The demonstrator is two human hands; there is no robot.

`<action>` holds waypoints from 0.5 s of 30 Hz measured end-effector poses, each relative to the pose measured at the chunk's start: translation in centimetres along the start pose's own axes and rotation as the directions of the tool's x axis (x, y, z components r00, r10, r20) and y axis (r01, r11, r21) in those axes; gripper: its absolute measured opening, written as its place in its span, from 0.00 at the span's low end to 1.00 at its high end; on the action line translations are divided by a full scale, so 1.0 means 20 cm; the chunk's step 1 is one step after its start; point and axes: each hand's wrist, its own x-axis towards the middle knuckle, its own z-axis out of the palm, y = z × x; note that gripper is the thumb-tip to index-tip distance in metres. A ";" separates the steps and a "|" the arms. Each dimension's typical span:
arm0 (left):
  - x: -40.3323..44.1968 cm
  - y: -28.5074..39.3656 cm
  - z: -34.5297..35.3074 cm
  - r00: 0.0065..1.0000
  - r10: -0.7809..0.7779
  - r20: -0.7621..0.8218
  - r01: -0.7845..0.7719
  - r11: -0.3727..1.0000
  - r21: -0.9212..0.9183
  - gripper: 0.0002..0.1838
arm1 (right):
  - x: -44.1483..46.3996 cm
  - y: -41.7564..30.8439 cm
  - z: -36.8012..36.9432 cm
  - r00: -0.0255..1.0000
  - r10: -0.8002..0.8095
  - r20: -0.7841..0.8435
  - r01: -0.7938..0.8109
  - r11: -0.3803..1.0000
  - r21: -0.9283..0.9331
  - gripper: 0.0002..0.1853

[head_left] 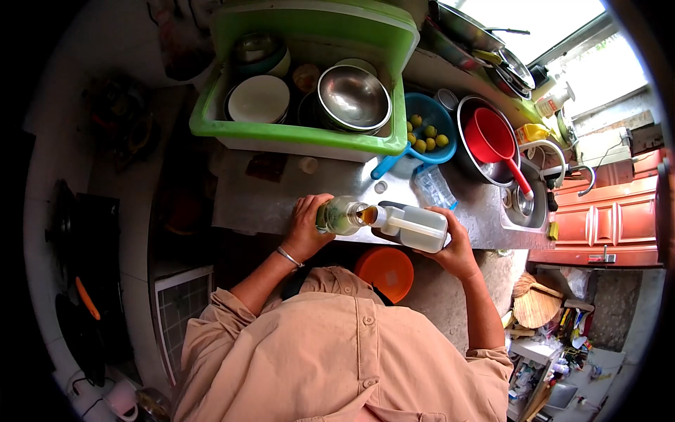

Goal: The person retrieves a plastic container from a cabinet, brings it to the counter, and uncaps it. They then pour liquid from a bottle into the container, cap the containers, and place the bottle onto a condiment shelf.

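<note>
My left hand (pixel 306 228) is wrapped round a clear glass jar (pixel 341 216) at the front edge of the steel counter. Something greenish shows inside the jar, which leans toward the right. A pale plastic jug (pixel 424 226) lies tilted in my right hand (pixel 455 247), gripped near its base. The jug's mouth meets the jar's opening, and amber-brown liquid (pixel 368 214) shows there. How full the jug is I cannot tell.
Behind stands a green bin (pixel 302 143) of bowls. A blue dipper (pixel 434 118) with yellow-green fruit, a plastic bag (pixel 434 185), a red dipper (pixel 490 133) in a metal basin and a sink (pixel 538 219) are rightward. An orange bucket (pixel 384 273) sits below the counter.
</note>
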 end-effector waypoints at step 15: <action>-0.02 -0.01 -0.01 1.000 -0.008 0.011 0.008 1.000 -0.017 0.36 | 0.00 -0.04 -0.01 1.000 0.004 0.022 -0.003 0.999 -0.043 0.37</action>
